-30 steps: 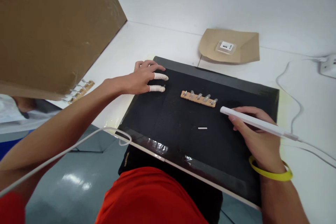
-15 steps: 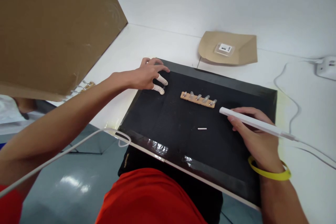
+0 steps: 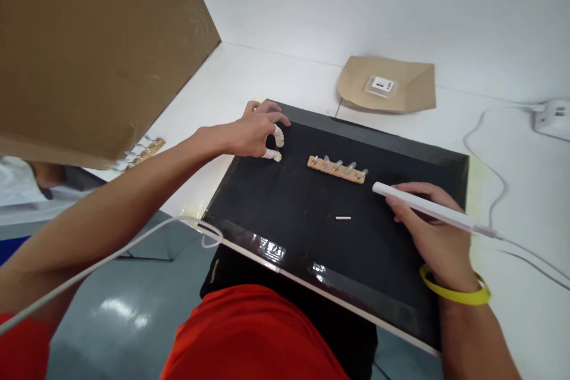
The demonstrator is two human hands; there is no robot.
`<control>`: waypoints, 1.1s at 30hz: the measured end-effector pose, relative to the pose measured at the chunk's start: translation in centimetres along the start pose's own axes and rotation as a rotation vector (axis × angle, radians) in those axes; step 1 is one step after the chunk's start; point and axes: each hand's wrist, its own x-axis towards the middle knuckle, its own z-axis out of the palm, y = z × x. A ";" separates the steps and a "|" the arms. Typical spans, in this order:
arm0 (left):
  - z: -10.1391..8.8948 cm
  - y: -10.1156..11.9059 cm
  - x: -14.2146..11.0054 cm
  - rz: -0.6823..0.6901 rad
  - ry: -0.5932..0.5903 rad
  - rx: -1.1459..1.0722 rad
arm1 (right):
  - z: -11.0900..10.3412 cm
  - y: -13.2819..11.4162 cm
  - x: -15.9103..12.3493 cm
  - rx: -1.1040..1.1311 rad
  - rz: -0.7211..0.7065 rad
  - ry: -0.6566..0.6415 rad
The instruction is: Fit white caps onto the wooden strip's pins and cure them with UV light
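Observation:
My left hand [image 3: 258, 130] rests at the far left of the black mat [image 3: 276, 202]. Its thumb and index finger wear white finger covers, and their tips come together in a pinch low over the mat. What lies between the tips is too small to make out. In my right hand [image 3: 436, 225] is a slim white electric screwdriver [image 3: 423, 205], its nose pointing left and a cable at its rear. Between the hands lies a tan strip [image 3: 337, 171] with small screws and grey translucent tabs. A short metal bit [image 3: 342, 218] lies nearer to me.
Behind the mat, a brown paper envelope [image 3: 418, 86] carries a small labelled clear case [image 3: 382, 86]. A large cardboard panel [image 3: 102, 47] stands left, with a similar strip [image 3: 149, 148] beside it. A white power socket block [image 3: 552, 119] sits far right. One cable [image 3: 146, 234] crosses my left arm.
My left index finger has bent down toward the thumb, narrowing the gap between their tips. The right hand keeps its hold on the screwdriver, and the strip and bit lie as before.

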 end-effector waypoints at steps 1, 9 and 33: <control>0.0 0.1 -0.1 -0.012 0.000 -0.003 | 0.0 0.0 0.0 -0.002 -0.003 0.001; 0.1 -0.1 -1.1 -0.043 0.101 0.066 | 0.0 -0.1 0.1 -0.005 -0.017 0.004; 5.1 2.7 -3.0 -0.381 0.414 0.110 | -0.1 0.2 0.1 -0.003 -0.104 -0.002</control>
